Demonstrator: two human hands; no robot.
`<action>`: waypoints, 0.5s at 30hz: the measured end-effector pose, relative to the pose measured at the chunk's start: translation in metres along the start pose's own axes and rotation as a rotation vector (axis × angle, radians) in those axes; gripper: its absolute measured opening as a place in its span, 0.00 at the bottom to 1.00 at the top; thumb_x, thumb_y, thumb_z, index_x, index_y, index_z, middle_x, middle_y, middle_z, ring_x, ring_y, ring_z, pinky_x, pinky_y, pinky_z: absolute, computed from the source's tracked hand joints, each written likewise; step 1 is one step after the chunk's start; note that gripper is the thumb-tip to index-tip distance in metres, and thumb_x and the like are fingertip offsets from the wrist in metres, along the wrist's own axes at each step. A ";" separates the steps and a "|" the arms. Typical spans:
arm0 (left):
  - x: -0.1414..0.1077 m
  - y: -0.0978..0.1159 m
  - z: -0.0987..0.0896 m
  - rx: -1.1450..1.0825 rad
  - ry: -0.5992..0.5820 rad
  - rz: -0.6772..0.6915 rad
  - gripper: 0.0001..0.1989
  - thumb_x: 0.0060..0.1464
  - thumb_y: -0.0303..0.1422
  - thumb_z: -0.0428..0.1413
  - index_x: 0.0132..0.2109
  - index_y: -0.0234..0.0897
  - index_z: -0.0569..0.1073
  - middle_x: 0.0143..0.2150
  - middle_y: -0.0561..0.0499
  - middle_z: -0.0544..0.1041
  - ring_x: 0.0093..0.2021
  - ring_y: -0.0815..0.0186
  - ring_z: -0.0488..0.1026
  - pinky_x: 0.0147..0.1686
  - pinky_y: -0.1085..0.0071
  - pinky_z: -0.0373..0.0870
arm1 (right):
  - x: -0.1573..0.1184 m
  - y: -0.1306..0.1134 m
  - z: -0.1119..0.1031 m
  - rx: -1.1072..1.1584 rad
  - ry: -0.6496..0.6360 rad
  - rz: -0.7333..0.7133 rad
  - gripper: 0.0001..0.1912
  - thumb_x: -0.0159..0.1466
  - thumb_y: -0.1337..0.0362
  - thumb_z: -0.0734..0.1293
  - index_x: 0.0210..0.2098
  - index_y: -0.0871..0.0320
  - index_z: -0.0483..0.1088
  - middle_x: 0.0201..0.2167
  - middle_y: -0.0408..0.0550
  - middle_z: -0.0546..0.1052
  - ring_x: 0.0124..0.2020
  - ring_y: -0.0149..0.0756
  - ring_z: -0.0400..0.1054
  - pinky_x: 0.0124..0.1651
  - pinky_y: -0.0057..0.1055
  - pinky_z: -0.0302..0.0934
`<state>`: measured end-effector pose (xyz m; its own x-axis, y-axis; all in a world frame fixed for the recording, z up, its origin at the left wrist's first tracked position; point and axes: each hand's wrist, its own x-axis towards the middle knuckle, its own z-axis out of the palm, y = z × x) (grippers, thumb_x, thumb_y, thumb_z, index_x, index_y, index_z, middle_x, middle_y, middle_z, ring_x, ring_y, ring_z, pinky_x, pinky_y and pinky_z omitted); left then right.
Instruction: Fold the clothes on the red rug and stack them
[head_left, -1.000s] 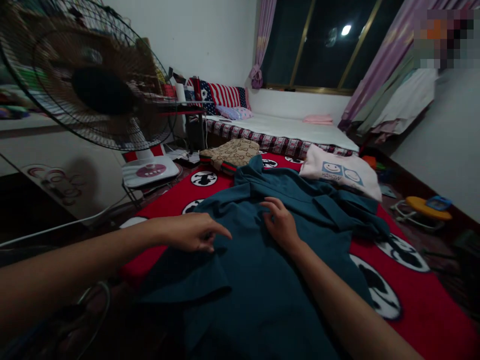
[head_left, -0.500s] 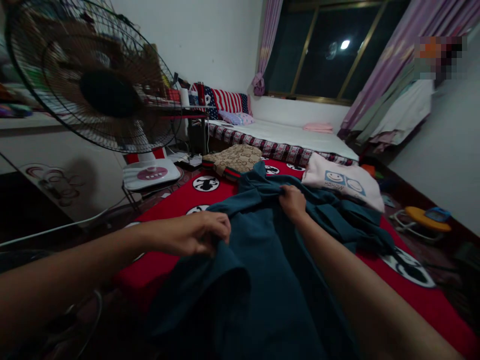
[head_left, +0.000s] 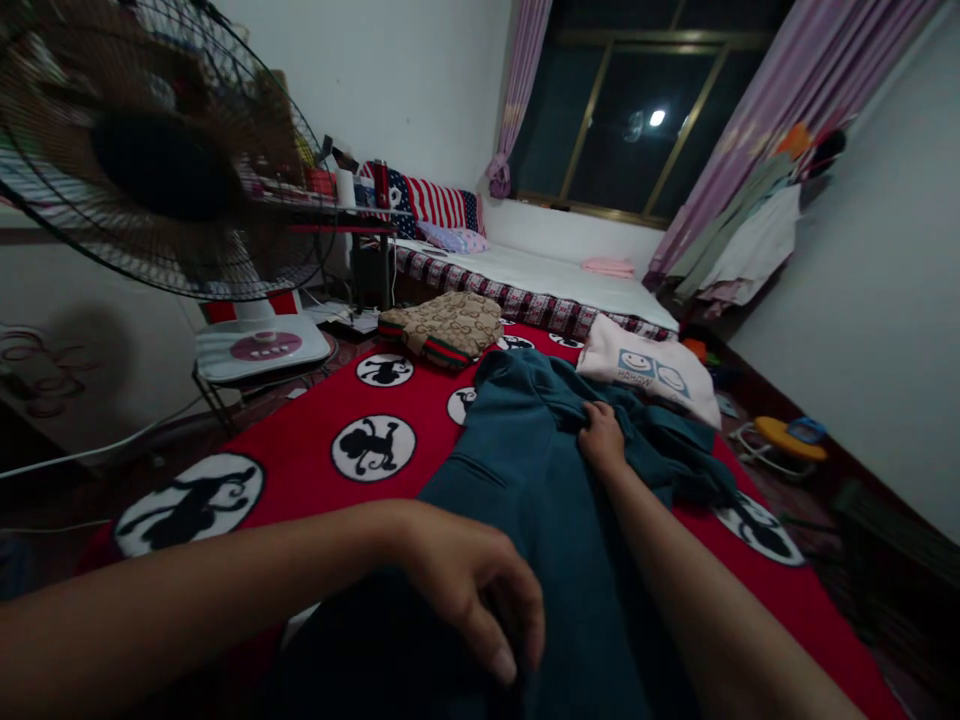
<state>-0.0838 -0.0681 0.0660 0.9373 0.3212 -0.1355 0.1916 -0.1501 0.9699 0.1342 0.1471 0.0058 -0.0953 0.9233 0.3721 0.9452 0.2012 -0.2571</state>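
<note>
Right hand pinches teal garment in its grip (left hand curled, grip I can't tell)

Hands: two, one left hand and one right hand. Clothing on the red cover: one teal garment, one tan patterned garment, one pale pink top bearing two smiling-face prints; monkey roundels on the cover, at least seven. Elsewhere: one fan, one window, two purple curtains, one yellow-topped stool, one folded pink cloth.
</note>
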 end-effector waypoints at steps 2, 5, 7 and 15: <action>0.001 0.004 -0.012 -0.086 0.057 -0.004 0.13 0.52 0.33 0.60 0.45 0.35 0.75 0.43 0.49 0.76 0.46 0.62 0.75 0.46 0.68 0.71 | -0.011 0.001 0.008 -0.001 0.030 -0.058 0.25 0.59 0.73 0.58 0.56 0.61 0.68 0.60 0.55 0.64 0.55 0.43 0.65 0.55 0.34 0.61; -0.006 0.012 -0.031 0.108 0.380 -0.017 0.11 0.55 0.32 0.58 0.45 0.35 0.75 0.43 0.48 0.77 0.43 0.65 0.74 0.43 0.72 0.71 | -0.019 -0.001 0.007 0.016 0.097 -0.093 0.24 0.61 0.71 0.57 0.57 0.62 0.66 0.60 0.55 0.63 0.56 0.44 0.64 0.55 0.35 0.62; -0.011 0.008 -0.037 0.318 0.577 -0.036 0.14 0.55 0.30 0.57 0.49 0.36 0.74 0.47 0.47 0.75 0.41 0.67 0.74 0.39 0.74 0.70 | -0.020 -0.005 0.003 0.003 0.112 -0.103 0.24 0.62 0.69 0.57 0.58 0.61 0.64 0.61 0.56 0.62 0.54 0.44 0.66 0.52 0.35 0.64; 0.009 -0.014 -0.016 1.167 0.335 -0.063 0.26 0.49 0.19 0.53 0.53 0.47 0.70 0.59 0.50 0.68 0.49 0.60 0.71 0.37 0.70 0.68 | -0.029 -0.015 -0.005 -0.187 0.048 -0.149 0.27 0.64 0.66 0.58 0.62 0.57 0.58 0.64 0.56 0.58 0.46 0.43 0.70 0.42 0.35 0.68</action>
<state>-0.0829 -0.0485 0.0546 0.8283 0.5579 0.0503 0.5427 -0.8215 0.1752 0.1246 0.1153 0.0031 -0.2273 0.8705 0.4365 0.9636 0.2658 -0.0283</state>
